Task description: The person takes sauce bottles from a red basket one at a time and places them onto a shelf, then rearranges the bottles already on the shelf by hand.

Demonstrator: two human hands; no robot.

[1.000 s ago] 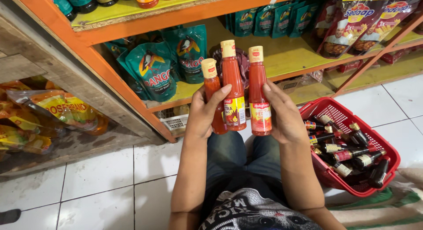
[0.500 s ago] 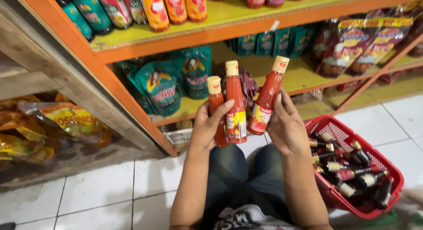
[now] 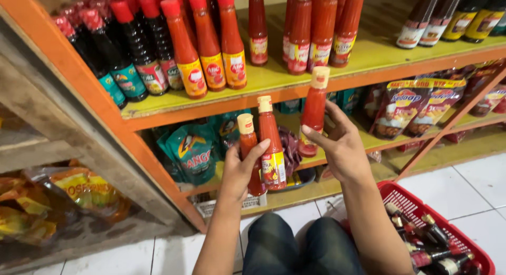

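My left hand (image 3: 240, 172) grips two red sauce bottles (image 3: 265, 148) with cream caps, held upright side by side. In my right hand (image 3: 340, 146) is a third red sauce bottle (image 3: 314, 110), raised higher, its cap just below the front edge of the yellow shelf (image 3: 295, 82). On that shelf stand several red sauce bottles (image 3: 298, 30) of the same kind, plus orange-red bottles with red caps (image 3: 211, 40) and dark bottles with red caps (image 3: 134, 53).
A red basket (image 3: 421, 201) with several small dark bottles sits on the white tiled floor at my right. Green pouches (image 3: 192, 151) and dark red packets (image 3: 408, 109) fill the lower shelf. Yellow bags (image 3: 79, 193) lie at left under a wooden ledge.
My view has tilted up and the upper shelf is now in sight. My right hand took one bottle away from the group of three and raised it toward the shelf.
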